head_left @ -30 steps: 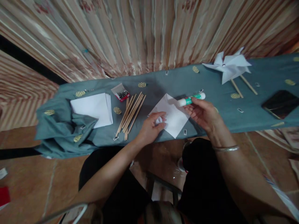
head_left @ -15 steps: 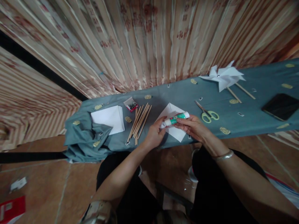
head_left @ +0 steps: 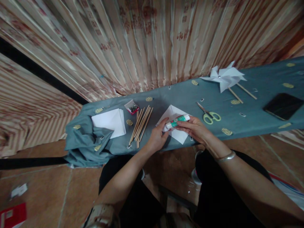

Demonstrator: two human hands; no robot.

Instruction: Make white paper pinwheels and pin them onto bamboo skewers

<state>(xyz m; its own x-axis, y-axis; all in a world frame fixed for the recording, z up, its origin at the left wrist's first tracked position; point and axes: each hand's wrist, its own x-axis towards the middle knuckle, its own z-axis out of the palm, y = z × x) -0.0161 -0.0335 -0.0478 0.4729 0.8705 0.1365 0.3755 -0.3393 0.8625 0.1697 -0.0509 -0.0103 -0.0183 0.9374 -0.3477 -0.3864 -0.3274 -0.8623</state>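
Note:
A white and green glue stick (head_left: pixel 178 120) is held slantwise between my two hands, above a square sheet of white paper (head_left: pixel 180 136). My right hand (head_left: pixel 193 129) grips its upper right part, thumb along the barrel. At the lower left end, the fingers of my left hand (head_left: pixel 158 135) close around the tip, which they partly hide. The paper lies corner-on near the table's front edge and shows crease lines. Just left of it is a loose bundle of thin wooden sticks (head_left: pixel 141 126). Green-handled scissors (head_left: pixel 210 116) rest to the right of my right hand.
A small open box of pins (head_left: pixel 132 107) stands behind the sticks. Farther left is a stack of white paper (head_left: pixel 110 122), partly under bunched cloth (head_left: pixel 89 147). Paper pinwheels (head_left: pixel 225 77) on sticks and a dark phone (head_left: pixel 283 106) lie at the right. A curtain (head_left: pixel 152 47) hangs behind.
The view has shifted slightly, so the things at the right appear a little farther left. Both hands keep their hold on the glue stick, with hardly any movement.

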